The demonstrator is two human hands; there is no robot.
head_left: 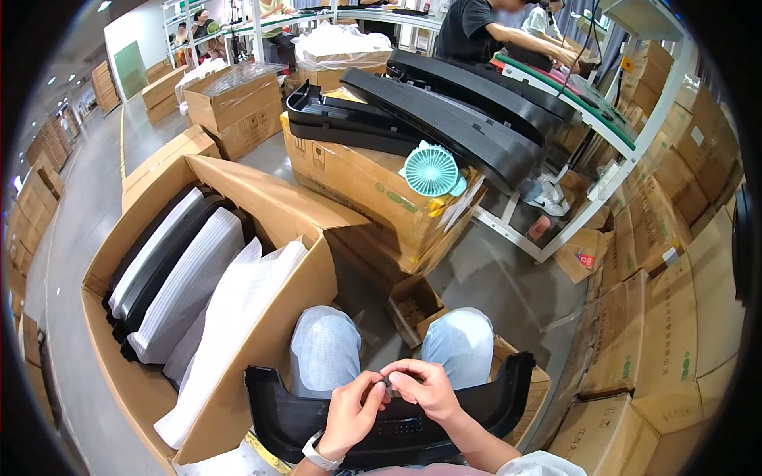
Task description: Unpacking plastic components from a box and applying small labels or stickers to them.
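Observation:
A long black plastic shell [389,444] with upturned ends lies across my lap, below my knees in the view. Over its middle my left hand [354,408] and my right hand [425,389] meet, thumbs and fingertips pinched together. Between the fingertips is a small dark piece, too small to name. My left wrist wears a white band [321,452]. To my left stands an open carton [274,333] holding several black shells [171,262] separated by white foam sheets [190,289].
Ahead, more black shells [444,119] and a mint-green fan [432,170] rest on a taped carton [349,170]. A small open box [417,305] sits between my knees. Cartons [635,341] pile up at right. A person [468,32] works at a green-topped bench [591,111].

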